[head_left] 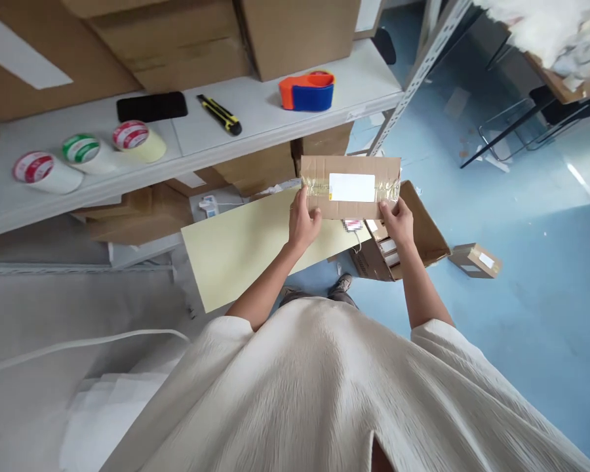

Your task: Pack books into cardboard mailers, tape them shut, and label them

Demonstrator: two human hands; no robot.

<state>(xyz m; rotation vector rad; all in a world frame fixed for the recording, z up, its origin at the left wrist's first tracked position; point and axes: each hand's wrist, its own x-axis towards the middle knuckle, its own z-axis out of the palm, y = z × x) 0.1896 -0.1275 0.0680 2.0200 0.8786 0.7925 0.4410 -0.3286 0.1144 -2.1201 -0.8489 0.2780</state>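
Note:
Both my hands hold up a flat cardboard box point(350, 211) with a white label on its face and shiny clear tape across both ends. My left hand point(305, 221) is closed on its lower left corner, thumb in front. At the lower right corner, my right hand point(397, 221) grips it the same way. Below the held box is a pale yellow board point(240, 246). Partly behind my right arm stands an open carton point(425, 226) on the floor, with several labelled boxes inside.
A white shelf point(196, 143) carries tape rolls point(140, 141), a black phone point(152, 106), a yellow-black utility knife point(219, 115) and an orange-blue tape dispenser point(307, 92), with large cartons behind. One small box point(476, 260) lies on the blue floor. A table point(555, 82) with white material stands far right.

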